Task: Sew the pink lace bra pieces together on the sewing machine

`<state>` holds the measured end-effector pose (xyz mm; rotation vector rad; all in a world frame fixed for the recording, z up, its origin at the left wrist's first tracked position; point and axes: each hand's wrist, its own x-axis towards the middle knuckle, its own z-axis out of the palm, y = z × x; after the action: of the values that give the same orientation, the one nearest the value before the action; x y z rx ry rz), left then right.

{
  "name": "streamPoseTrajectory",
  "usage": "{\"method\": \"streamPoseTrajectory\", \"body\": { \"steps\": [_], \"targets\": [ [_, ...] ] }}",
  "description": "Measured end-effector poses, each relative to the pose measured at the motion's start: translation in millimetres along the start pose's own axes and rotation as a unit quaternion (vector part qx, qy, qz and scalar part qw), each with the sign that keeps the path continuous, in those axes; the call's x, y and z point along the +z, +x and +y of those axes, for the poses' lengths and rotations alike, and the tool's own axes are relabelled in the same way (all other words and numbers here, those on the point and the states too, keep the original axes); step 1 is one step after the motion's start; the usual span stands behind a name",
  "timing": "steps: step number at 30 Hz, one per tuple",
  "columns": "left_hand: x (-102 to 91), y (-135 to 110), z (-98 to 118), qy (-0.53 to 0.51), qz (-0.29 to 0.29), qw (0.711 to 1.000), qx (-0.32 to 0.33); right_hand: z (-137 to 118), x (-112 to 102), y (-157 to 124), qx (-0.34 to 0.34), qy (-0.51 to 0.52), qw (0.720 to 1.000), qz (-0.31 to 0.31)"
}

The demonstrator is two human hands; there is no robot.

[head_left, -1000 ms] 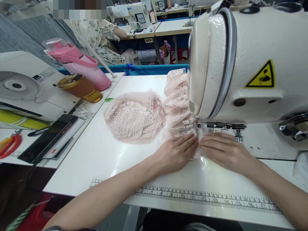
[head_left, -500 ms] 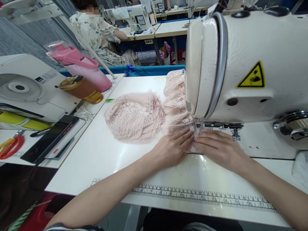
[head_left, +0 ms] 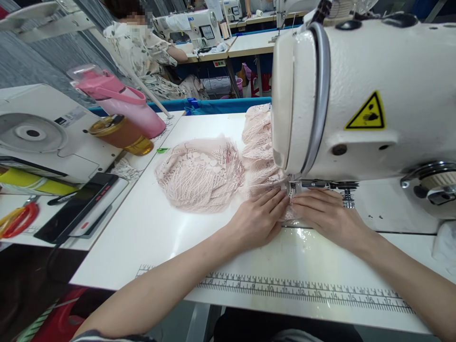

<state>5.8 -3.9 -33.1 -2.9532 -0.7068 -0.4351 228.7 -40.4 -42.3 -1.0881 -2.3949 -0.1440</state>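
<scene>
Pale pink lace fabric (head_left: 261,164) runs under the needle area of a white sewing machine (head_left: 356,80). My left hand (head_left: 261,213) lies on the lace just left of the presser foot (head_left: 292,187), its fingers stretched out and pressing down. On the other side, my right hand (head_left: 327,213) rests with extended fingers at the fabric's edge, close to the foot. Both thumbs are mostly hidden. Part of the lace passes behind the machine head, out of sight. A rounded heap of the same lace (head_left: 201,175) lies to the left of my hands.
A printed ruler (head_left: 285,289) follows the table's front edge. Leftward stand a pink bottle (head_left: 121,102), an amber cup (head_left: 123,135), a black-and-white device (head_left: 81,204) and red-handled scissors (head_left: 21,221). Another person (head_left: 140,52) sits at a machine beyond.
The view has shifted slightly. Both hands stay beside the presser foot, and the lace between them seems to have moved a little.
</scene>
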Motion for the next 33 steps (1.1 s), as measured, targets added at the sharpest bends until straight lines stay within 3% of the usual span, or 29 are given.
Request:
{"method": "streamPoseTrajectory", "body": {
  "steps": [11,25,33],
  "targets": [
    [0.6,4.4,3.6,-0.003,0.020,1.000,-0.005,11.9,-2.6,-2.3,0.015,0.012,1.000,-0.024],
    [1.6,8.8,0.5,-0.020,-0.005,0.999,-0.031,20.1,3.7,-8.3,0.041,-0.015,0.999,0.002],
    [2.2,2.2,-5.0,0.012,0.026,0.999,0.046,9.4,-1.2,-2.4,0.030,-0.031,0.999,-0.015]
  ]
}}
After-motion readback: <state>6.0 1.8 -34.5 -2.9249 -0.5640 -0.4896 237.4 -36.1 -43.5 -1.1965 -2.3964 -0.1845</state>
